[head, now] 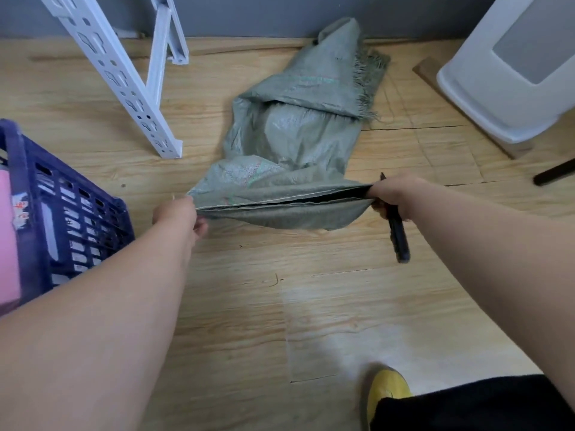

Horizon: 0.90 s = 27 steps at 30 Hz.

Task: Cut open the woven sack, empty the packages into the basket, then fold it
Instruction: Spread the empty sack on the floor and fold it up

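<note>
A grey-green woven sack (pixel 292 144) lies on the wooden floor, its far end folded over with a frayed edge. Its near mouth is stretched wide and slightly apart between my two hands. My left hand (pixel 177 214) pinches the mouth's left corner. My right hand (pixel 393 194) grips the right corner and also holds a dark cutter (pixel 398 236), whose handle points down toward me. A blue slotted plastic basket (pixel 77 219) stands at the left edge, with a pink package (pixel 7 237) inside it. A bulge shows in the middle of the sack.
A white perforated metal frame (pixel 124 76) leans on the floor at the back left. A white plastic bin (pixel 510 70) stands at the back right, with a dark bar (pixel 553 172) beside it. My yellow shoe (pixel 385 390) and dark trouser leg are at the bottom right.
</note>
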{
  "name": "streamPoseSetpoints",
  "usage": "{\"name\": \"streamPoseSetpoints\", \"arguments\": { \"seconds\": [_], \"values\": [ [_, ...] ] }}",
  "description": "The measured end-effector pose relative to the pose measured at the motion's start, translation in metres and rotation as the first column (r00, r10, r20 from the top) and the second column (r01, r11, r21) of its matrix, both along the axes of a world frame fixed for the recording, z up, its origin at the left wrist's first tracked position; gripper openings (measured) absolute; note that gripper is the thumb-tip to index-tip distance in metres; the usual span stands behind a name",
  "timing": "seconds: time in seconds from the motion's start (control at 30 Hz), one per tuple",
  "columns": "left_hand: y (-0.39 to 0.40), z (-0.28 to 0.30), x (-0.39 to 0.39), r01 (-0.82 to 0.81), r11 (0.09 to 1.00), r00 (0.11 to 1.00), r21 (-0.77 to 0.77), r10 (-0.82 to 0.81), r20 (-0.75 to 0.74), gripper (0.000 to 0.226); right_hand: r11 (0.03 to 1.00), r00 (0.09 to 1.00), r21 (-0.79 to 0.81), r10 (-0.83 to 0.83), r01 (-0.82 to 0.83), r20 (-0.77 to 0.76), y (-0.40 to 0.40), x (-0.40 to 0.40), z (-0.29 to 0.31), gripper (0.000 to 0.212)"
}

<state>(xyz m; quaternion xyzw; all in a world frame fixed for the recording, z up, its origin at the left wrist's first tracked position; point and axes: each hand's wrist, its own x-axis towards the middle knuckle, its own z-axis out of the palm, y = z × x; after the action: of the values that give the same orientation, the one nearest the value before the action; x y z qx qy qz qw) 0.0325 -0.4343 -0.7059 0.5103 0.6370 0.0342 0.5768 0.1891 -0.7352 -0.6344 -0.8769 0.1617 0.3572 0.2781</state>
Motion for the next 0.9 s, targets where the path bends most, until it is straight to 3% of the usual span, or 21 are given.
{"name": "streamPoseSetpoints", "arguments": {
  "seconds": [0.03, 0.07, 0.1, 0.13, 0.17, 0.2, 0.23, 0.27, 0.3, 0.33, 0.37, 0.4, 0.47, 0.53, 0.57, 0.6, 0.67, 0.73, 0.8, 0.87, 0.9],
  "values": [
    [-0.001, -0.002, 0.003, 0.031, 0.999, 0.999, -0.033, -0.03, 0.016, 0.022, 0.995, 0.998, 0.08, -0.058, 0.057, 0.019, 0.002, 0.003, 0.003, 0.001],
    [-0.001, -0.001, 0.003, 0.054, 0.997, 0.998, -0.048, -0.053, 0.022, 0.027, 0.99, 0.986, 0.124, -0.088, 0.071, 0.14, 0.003, 0.009, 0.006, 0.01],
    [0.0, -0.002, 0.003, 0.042, 0.998, 0.998, -0.053, -0.04, 0.04, 0.03, 0.991, 0.938, 0.13, -0.08, 0.037, 0.337, 0.007, 0.012, 0.012, 0.02],
    [0.0, 0.0, 0.002, 0.011, 0.998, 0.998, -0.06, -0.007, 0.059, 0.031, 0.993, 0.832, 0.11, -0.023, -0.046, 0.554, 0.01, 0.013, 0.017, 0.028],
    [0.002, -0.003, -0.001, -0.03, 0.998, 0.997, -0.052, 0.033, 0.069, 0.032, 0.983, 0.716, 0.032, 0.108, -0.179, 0.689, 0.014, 0.007, 0.022, 0.034],
    [0.003, -0.006, -0.008, -0.066, 0.997, 0.996, -0.04, 0.068, 0.057, 0.033, 0.916, 0.629, -0.123, 0.354, -0.381, 0.692, 0.017, -0.002, 0.024, 0.033],
    [0.002, -0.011, -0.019, -0.109, 0.993, 0.993, -0.037, 0.11, 0.031, 0.033, 0.733, 0.539, -0.296, 0.661, -0.613, 0.521, 0.018, -0.016, 0.02, 0.028],
    [0.001, -0.018, -0.03, -0.147, 0.988, 0.989, -0.052, 0.148, 0.015, 0.033, 0.457, 0.414, -0.367, 0.889, -0.81, 0.195, 0.018, -0.034, 0.01, 0.024],
    [-0.003, -0.027, -0.042, -0.168, 0.982, 0.985, -0.088, 0.17, 0.012, 0.036, 0.226, 0.279, -0.328, 0.952, -0.917, -0.124, 0.018, -0.051, 0.002, 0.027],
    [-0.008, -0.029, -0.051, -0.179, 0.976, 0.983, -0.123, 0.181, 0.005, 0.041, 0.08, 0.162, -0.264, 0.938, -0.961, -0.307, 0.018, -0.063, -0.008, 0.031],
    [-0.013, -0.03, -0.056, -0.215, 0.97, 0.975, -0.111, 0.22, 0.028, 0.043, 0.017, 0.103, -0.242, 0.931, -0.97, -0.35, 0.023, -0.073, -0.013, 0.033],
    [-0.014, -0.029, -0.059, -0.257, 0.963, 0.962, -0.082, 0.263, 0.073, 0.043, 0.011, 0.092, -0.251, 0.945, -0.968, -0.314, 0.029, -0.079, -0.014, 0.03],
    [-0.01, -0.023, -0.058, -0.332, 0.941, 0.927, -0.071, 0.339, 0.162, 0.057, 0.12, 0.167, -0.234, 0.966, -0.965, -0.196, 0.039, -0.085, -0.018, 0.021],
    [-0.001, -0.032, -0.058, -0.309, 0.942, 0.943, -0.133, 0.321, 0.084, 0.106, 0.203, 0.222, -0.111, 0.956, -0.973, -0.193, 0.047, -0.092, -0.026, 0.013],
    [0.001, -0.043, -0.06, -0.227, 0.96, 0.972, -0.165, 0.233, 0.021, 0.118, 0.233, 0.236, -0.04, 0.951, -0.972, -0.202, 0.051, -0.097, -0.029, 0.011],
    [-0.006, -0.046, -0.063, -0.106, 0.973, 0.994, -0.206, 0.109, 0.003, 0.111, 0.266, 0.251, 0.046, 0.945, -0.963, -0.21, 0.055, -0.102, -0.029, 0.01],
    [-0.036, -0.027, -0.069, 0.09, 0.946, 0.994, -0.31, -0.104, -0.027, 0.069, 0.379, 0.299, 0.268, 0.908, -0.886, -0.294, 0.065, -0.106, -0.021, 0.016],
    [-0.056, -0.014, -0.075, 0.237, 0.953, 0.959, -0.19, -0.261, -0.111, 0.045, 0.48, 0.332, 0.398, 0.861, -0.781, -0.386, 0.075, -0.094, -0.013, 0.025],
    [-0.047, -0.007, -0.084, 0.569, 0.821, 0.793, -0.05, -0.564, -0.233, 0.036, 0.527, 0.437, 0.329, 0.844, -0.784, -0.31, 0.08, -0.072, -0.017, 0.031],
    [-0.031, -0.003, -0.096, 0.789, 0.586, 0.531, -0.184, -0.801, -0.275, 0.054, 0.63, 0.624, 0.108, 0.776, -0.769, -0.093, 0.081, -0.046, -0.03, 0.027],
    [-0.025, -0.003, -0.103, 0.827, 0.51, 0.435, -0.236, -0.847, -0.305, 0.068, 0.664, 0.663, -0.031, 0.748, -0.747, 0.034, 0.079, -0.034, -0.039, 0.023]
  ]
}}
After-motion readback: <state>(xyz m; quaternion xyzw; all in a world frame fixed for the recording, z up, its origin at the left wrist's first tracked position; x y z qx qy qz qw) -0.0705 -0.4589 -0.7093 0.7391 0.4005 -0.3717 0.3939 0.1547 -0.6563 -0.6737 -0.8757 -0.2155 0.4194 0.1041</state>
